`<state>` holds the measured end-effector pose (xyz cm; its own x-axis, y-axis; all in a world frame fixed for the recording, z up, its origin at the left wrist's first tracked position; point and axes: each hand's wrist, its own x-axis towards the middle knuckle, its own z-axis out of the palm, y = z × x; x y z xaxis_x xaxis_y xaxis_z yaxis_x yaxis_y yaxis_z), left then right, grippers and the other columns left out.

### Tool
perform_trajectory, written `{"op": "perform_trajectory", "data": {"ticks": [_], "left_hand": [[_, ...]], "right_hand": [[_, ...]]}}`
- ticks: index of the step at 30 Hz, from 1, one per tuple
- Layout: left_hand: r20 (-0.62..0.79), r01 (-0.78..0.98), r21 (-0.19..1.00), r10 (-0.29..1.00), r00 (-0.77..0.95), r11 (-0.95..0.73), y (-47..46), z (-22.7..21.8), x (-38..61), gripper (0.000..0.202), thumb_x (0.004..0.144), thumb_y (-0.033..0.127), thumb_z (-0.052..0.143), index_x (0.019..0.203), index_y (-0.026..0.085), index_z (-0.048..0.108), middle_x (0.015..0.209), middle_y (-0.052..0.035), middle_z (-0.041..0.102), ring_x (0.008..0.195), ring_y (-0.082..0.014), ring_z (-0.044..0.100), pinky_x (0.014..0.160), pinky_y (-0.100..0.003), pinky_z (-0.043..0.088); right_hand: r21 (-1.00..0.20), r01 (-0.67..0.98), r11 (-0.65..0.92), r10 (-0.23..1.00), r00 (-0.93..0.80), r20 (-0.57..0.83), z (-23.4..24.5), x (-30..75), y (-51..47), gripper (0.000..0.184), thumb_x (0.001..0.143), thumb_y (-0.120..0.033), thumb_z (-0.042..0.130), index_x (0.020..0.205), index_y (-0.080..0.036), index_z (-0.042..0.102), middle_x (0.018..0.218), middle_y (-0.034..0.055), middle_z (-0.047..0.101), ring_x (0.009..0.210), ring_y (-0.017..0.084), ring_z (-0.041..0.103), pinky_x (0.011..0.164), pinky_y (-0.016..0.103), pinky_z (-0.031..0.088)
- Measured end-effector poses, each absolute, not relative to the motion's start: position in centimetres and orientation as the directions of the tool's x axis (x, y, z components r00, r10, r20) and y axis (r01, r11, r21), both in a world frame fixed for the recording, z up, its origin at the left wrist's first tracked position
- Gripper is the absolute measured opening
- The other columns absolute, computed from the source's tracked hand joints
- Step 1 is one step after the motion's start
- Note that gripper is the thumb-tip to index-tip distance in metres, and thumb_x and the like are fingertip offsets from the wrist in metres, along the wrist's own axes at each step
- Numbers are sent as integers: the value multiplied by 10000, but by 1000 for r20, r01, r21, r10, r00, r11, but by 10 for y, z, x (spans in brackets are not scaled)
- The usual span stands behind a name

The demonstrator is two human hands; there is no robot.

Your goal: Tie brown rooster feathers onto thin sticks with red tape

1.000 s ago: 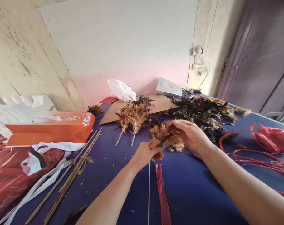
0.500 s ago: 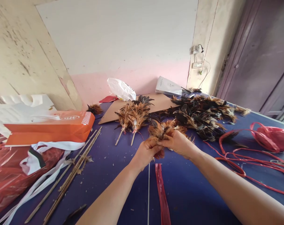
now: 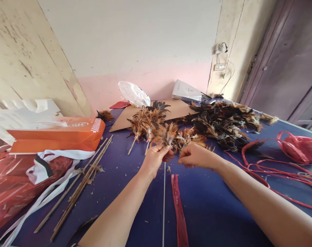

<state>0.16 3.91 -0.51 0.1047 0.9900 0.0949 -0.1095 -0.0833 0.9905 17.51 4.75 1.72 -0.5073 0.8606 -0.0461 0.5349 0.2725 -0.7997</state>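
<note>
My left hand [image 3: 154,159] is closed, pinching a small bunch of brown feathers [image 3: 166,133] by its base, with the tips fanned upward. Just to the right of it is my right hand [image 3: 199,157], its fingers curled together; whatever they hold, if anything, is hidden. Behind that hand lies a pile of brown and pale feathers [image 3: 190,136]. Two feather dusters [image 3: 142,121] with short stick handles rest beyond my left hand. A flat strip of red plastic [image 3: 178,209] runs toward me on the blue table [image 3: 212,209].
A large heap of black and brown feathers [image 3: 223,120] lies at the back right, near tangled red plastic ribbon [image 3: 297,147]. Thin sticks [image 3: 86,181] lie at left beside an orange bag [image 3: 55,140]. Cardboard [image 3: 121,121] and a white plastic bag [image 3: 134,93] are behind.
My hands have come apart: the right moved off rightward and the left keeps the feather bunch, now fanned upright. A small tuft shows on the table below them. The view has shifted slightly.
</note>
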Motion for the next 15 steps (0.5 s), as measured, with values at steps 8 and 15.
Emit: {"op": "perform_trajectory", "data": {"ticks": [8,15], "left_hand": [[39,-331,944,992,124,5,39,-6,3,243,672,331,646,776,112,624,617,-7,570,548,-70,540,466,-149,386],[-38,-319,944,988,150,85,38,-5,3,223,690,310,634,808,121,633,812,-88,668,663,-119,614,500,-164,427]], "right_hand": [[-518,764,386,806,-552,-213,0,161,34,314,642,-436,554,493,-161,584,472,11,567,449,116,498,435,220,322],[-500,747,438,811,-569,-140,-9,153,33,94,592,-230,550,550,-163,600,504,-19,538,489,98,457,439,203,289]]}}
